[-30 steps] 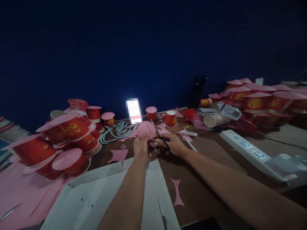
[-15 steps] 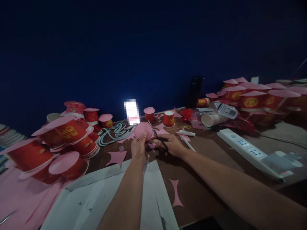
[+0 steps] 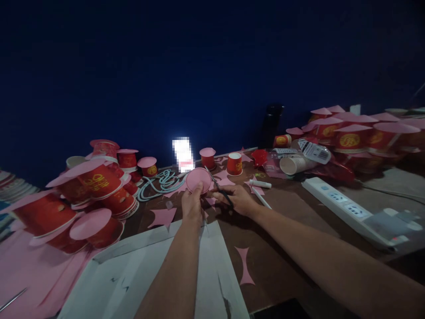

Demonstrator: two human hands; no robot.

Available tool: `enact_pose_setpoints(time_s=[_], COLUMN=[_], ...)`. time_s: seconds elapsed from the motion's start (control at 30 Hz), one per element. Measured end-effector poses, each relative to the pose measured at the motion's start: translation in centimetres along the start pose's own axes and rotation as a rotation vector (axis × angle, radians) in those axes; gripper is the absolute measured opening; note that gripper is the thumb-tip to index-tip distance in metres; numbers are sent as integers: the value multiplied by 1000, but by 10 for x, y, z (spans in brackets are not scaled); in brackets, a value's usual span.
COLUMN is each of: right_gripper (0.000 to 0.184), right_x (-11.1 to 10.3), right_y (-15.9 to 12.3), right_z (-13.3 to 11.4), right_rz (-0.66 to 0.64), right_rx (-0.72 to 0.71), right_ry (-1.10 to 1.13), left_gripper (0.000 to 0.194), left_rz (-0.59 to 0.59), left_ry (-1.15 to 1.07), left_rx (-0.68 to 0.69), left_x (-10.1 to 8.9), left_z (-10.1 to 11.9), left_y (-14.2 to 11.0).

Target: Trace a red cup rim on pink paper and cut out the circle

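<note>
A round pink paper disc with a darker line along its rim is pinched in my left hand, the thumb lying over its face. My right hand grips dark-handled scissors, whose blades point up and left beside the disc's right edge. Whether the blades touch the paper I cannot tell. Pink paper offcuts lie around both hands. Just beyond stand a red paper cup with a pink disc on top and a bare red paper cup.
Red cups topped with pink discs crowd the left and right. A coiled cable lies near a bright blurred screen. On the right are a white marker and a power strip. White board lies under my left forearm.
The view has shifted very slightly. Both hands, the disc and the scissors stay in almost the same place.
</note>
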State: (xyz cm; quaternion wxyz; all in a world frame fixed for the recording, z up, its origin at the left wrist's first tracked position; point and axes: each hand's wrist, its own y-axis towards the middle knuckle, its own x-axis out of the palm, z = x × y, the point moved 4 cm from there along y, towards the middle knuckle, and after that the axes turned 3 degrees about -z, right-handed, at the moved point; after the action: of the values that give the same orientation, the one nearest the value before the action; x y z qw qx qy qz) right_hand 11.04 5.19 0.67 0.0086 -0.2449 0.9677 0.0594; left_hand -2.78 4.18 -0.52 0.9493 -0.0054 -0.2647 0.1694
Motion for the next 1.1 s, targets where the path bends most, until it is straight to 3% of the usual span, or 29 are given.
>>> enact_pose_setpoints(time_s=[0.17,0.6,1.1], right_gripper=[51,54,58], right_x=[0,4,5], right_y=[0,-2,-2], right_z=[0,-6,-5], right_rz=[1,-4,7], right_rx=[1,33,51], right_ry=[-5,21,11], left_gripper=[44,37,36], left_rz=[-18,86,83], left_ry=[-21,-82,-86], left_rx=[40,53,70], left_x=[0,0,-4], left_z=[-1,5,3], left_y=[3,1,5])
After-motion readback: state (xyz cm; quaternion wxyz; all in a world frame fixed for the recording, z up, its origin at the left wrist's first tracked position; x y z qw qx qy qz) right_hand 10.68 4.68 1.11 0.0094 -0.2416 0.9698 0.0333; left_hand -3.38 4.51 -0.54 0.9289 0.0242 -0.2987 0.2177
